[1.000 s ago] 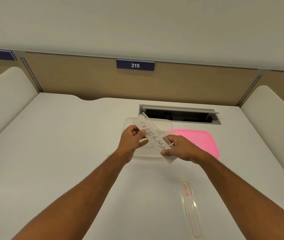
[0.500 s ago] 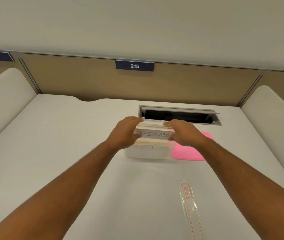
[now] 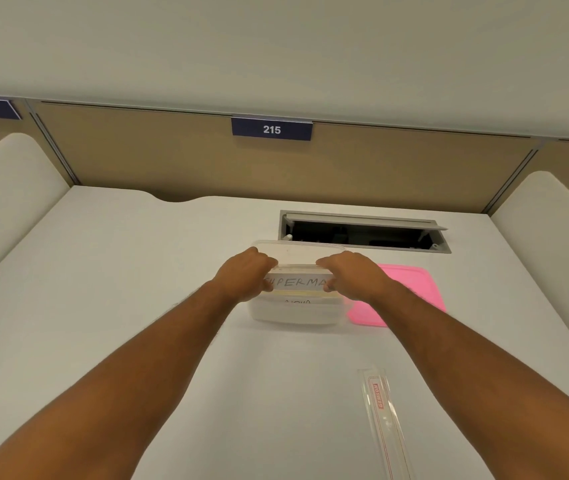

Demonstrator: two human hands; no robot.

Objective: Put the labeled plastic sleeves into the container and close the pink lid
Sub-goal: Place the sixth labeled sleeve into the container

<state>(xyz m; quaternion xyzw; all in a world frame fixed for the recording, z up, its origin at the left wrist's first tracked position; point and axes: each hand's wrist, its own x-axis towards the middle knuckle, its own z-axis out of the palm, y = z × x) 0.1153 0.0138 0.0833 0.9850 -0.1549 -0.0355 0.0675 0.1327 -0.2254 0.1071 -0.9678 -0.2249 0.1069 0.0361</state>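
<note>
1. Clear container [image 3: 295, 311] sits on the white table [image 3: 120, 306], just in front of a cable hatch [image 3: 362, 233] with its flap up.
2. Labeled sleeve [image 3: 297, 283] (handwriting reads "SUPERMA…", ends hidden by fingers) lies flat across the container's open top.
3. Left hand [image 3: 246, 277] grasps the sleeve's left end, fingers curled over it.
4. Right hand [image 3: 347, 275] grasps the right end the same way.
5. More sleeves lie beneath it inside; one shows faint writing, not legible.
6. Pink lid [image 3: 411, 285] lies flat on the table, just right of the container, partly behind the right forearm.
7. Another sleeve [image 3: 385, 420] with red print lies nearer the person, well apart from the container.
8. Sign "215" [image 3: 271, 129] on the partition behind.
</note>
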